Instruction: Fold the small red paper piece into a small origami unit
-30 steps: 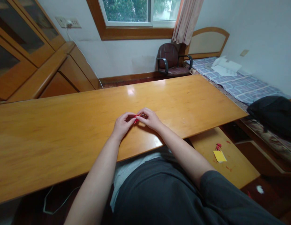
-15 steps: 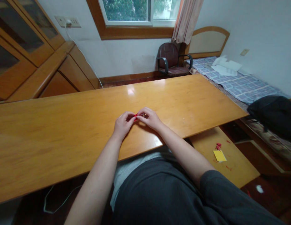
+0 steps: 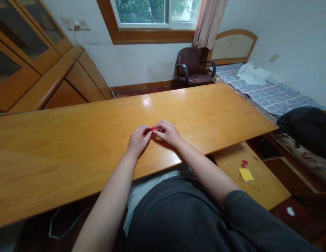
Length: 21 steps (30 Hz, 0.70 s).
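A small red piece (image 3: 154, 129), which looks like folded paper, is pinched between my two hands just above the wooden table (image 3: 73, 147). My left hand (image 3: 138, 139) grips its left end with thumb and fingers closed. From the other side, my right hand (image 3: 168, 133) pinches it too, thumb toward me and fingers bent over the far side. Most of the piece is hidden by the fingers, so its exact shape cannot be made out.
On a lower board (image 3: 228, 157) at the right lie a yellow paper square (image 3: 246, 174) and some small red pieces (image 3: 244, 163). Farther off are an armchair (image 3: 189, 64), a bed with a plaid cover (image 3: 257, 91) and a black bag (image 3: 307, 129). A cabinet (image 3: 57, 80) stands left.
The red piece has shifted slightly between my fingers and now lies flatter, with more of it showing toward my right hand. Both hands have stayed nearly in place.
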Each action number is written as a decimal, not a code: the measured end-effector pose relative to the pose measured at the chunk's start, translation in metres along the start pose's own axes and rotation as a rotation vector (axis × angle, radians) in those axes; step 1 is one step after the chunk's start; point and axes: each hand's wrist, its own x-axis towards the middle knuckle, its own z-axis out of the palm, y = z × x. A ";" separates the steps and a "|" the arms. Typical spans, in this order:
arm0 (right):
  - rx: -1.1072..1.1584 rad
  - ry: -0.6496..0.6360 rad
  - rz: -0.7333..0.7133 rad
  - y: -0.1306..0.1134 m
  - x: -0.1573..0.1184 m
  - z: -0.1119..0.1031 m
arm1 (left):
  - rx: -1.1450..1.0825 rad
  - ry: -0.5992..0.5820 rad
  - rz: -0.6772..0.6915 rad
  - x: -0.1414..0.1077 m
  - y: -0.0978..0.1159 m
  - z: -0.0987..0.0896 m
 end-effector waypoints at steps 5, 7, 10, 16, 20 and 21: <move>0.022 0.016 -0.017 0.001 0.001 -0.001 | 0.009 0.015 0.020 -0.001 0.000 -0.001; 0.048 0.026 -0.036 0.002 0.001 -0.001 | 0.033 0.019 0.042 -0.001 0.000 -0.002; 0.071 0.030 -0.049 0.003 0.001 0.000 | 0.071 0.030 0.092 -0.001 -0.001 -0.002; 0.060 0.033 -0.031 0.002 0.002 0.000 | 0.087 0.035 0.129 0.000 -0.001 -0.002; 0.054 0.039 -0.031 0.003 0.002 -0.001 | 0.059 0.036 0.133 -0.001 -0.003 -0.001; 0.054 0.042 -0.031 0.003 0.002 -0.001 | 0.053 0.035 0.129 -0.001 -0.004 -0.001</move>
